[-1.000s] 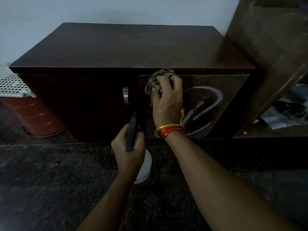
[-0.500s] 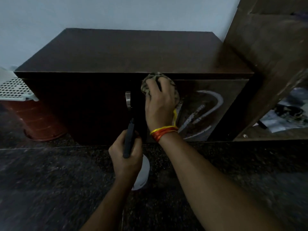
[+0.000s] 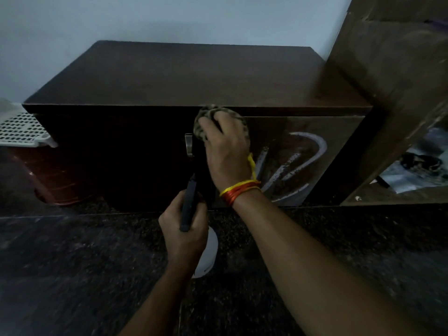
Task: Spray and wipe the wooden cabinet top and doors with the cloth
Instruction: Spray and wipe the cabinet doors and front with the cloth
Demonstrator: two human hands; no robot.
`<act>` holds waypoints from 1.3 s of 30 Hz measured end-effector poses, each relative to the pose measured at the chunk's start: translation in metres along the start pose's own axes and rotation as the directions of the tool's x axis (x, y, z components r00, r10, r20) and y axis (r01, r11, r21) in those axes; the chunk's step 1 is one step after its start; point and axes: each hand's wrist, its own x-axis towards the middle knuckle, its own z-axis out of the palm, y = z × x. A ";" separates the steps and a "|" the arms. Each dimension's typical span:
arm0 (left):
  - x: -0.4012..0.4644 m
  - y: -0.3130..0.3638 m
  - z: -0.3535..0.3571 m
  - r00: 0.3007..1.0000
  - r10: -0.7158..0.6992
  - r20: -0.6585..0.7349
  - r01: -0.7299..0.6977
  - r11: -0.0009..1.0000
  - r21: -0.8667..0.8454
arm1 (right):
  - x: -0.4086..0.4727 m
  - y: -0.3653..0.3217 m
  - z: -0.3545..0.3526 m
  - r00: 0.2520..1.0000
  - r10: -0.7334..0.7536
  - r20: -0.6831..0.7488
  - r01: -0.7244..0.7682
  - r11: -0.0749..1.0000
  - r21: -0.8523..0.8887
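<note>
A dark wooden cabinet (image 3: 194, 76) stands against the pale wall, its two doors facing me. My right hand (image 3: 228, 154) grips a bunched patterned cloth (image 3: 206, 115) and presses it against the top left corner of the right door (image 3: 310, 161), just under the top's front edge. That door shows curved pale streaks. My left hand (image 3: 184, 229) holds a white spray bottle (image 3: 206, 255) with a black trigger head, low in front of the seam between the doors. A metal handle (image 3: 188, 144) sits beside the cloth.
A reddish-brown bin (image 3: 48, 175) with a white perforated lid (image 3: 21, 129) stands left of the cabinet. A taller wooden shelf unit (image 3: 392, 81) rises at the right, with dark items on a lower shelf. The floor is dark speckled stone (image 3: 72, 275).
My right hand has slid the cloth leftward along the top of the right door toward the handle. The view has tilted slightly. The left hand keeps the bottle in about the same place.
</note>
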 end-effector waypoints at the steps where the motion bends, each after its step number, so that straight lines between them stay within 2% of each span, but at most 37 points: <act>1: 0.000 0.000 0.000 1.000 -0.007 -0.007 0.007 1.000 -0.005 | 0.000 0.004 -0.002 1.000 -0.010 0.012 0.011 1.000 -0.013; 5: 0.002 0.005 0.001 1.000 -0.022 -0.021 0.021 0.998 -0.057 | -0.007 0.036 -0.017 0.994 0.109 -0.014 -0.109 0.994 0.017; 10: 0.007 0.018 0.005 1.000 0.005 -0.019 -0.007 0.994 -0.113 | -0.011 0.053 -0.025 0.947 0.303 -0.102 -0.295 0.951 0.088; 12: 0.011 0.020 0.007 0.999 0.012 -0.029 -0.016 0.992 -0.126 | -0.012 0.047 -0.022 0.956 0.283 -0.083 -0.281 0.959 0.039; 16: 0.014 0.018 0.013 0.999 0.022 -0.029 -0.026 0.991 -0.130 | -0.013 0.054 -0.025 0.992 0.129 0.001 -0.129 0.992 -0.016; 18: 0.013 0.018 0.015 1.000 0.013 -0.019 -0.015 0.990 -0.138 | -0.012 0.069 -0.032 0.984 0.171 -0.059 -0.170 0.985 0.021; 20: 0.013 0.018 0.017 1.000 0.003 -0.018 -0.005 0.988 -0.155 | -0.013 0.083 -0.040 0.948 0.289 -0.130 -0.279 0.956 0.088; 23: 0.014 0.019 0.020 1.000 0.004 -0.017 -0.006 0.988 -0.155 | -0.015 0.088 -0.040 0.909 0.386 -0.156 -0.368 0.921 0.129; 25: 0.016 0.018 0.024 1.000 0.005 -0.015 -0.008 0.988 -0.154 | -0.015 0.083 -0.036 0.922 0.360 -0.144 -0.350 0.932 0.092; 30: 0.022 0.024 0.038 1.000 0.003 -0.027 -0.007 0.987 -0.160 | -0.016 0.093 -0.044 0.979 0.195 -0.061 -0.194 0.981 0.029; 35: 0.023 0.035 0.047 1.000 0.012 -0.023 -0.016 0.980 -0.198 | -0.015 0.119 -0.060 0.884 0.421 -0.202 -0.404 0.906 0.122; 37: 0.021 0.037 0.050 1.000 0.023 -0.005 -0.024 0.978 -0.206 | -0.015 0.115 -0.058 0.880 0.425 -0.211 -0.410 0.905 0.113; 39: 0.018 0.036 0.052 0.999 0.032 0.004 -0.031 0.978 -0.205 | -0.015 0.106 -0.053 0.920 0.345 -0.183 -0.341 0.938 0.055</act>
